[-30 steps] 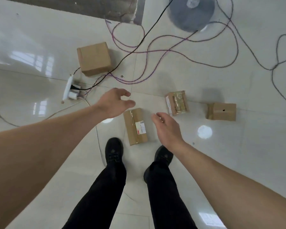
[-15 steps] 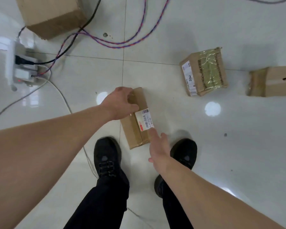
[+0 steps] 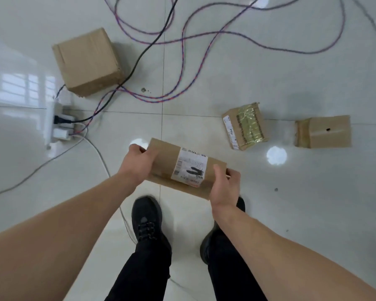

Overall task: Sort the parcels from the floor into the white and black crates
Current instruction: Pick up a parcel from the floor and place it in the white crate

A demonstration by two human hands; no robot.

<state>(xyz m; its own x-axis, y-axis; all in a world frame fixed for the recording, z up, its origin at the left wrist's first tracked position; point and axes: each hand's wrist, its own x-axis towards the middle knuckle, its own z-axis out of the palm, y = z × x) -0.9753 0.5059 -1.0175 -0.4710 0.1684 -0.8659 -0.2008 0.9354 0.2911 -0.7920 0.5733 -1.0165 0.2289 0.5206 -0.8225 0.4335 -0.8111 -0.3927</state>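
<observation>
The left hand [image 3: 137,164] and right hand [image 3: 223,185] now clamp the ends of the labelled parcel [image 3: 182,168], lifted off the floor above the shoes [image 3: 147,222]; 3 parcels remain, crates unseen.

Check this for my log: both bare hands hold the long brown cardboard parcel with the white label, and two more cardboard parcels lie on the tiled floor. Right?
Not quite. The head view shows three: the large cardboard box, the tape-wrapped cardboard parcel and the plain brown cardboard parcel. The left hand and right hand do hold the long brown labelled parcel.
</observation>
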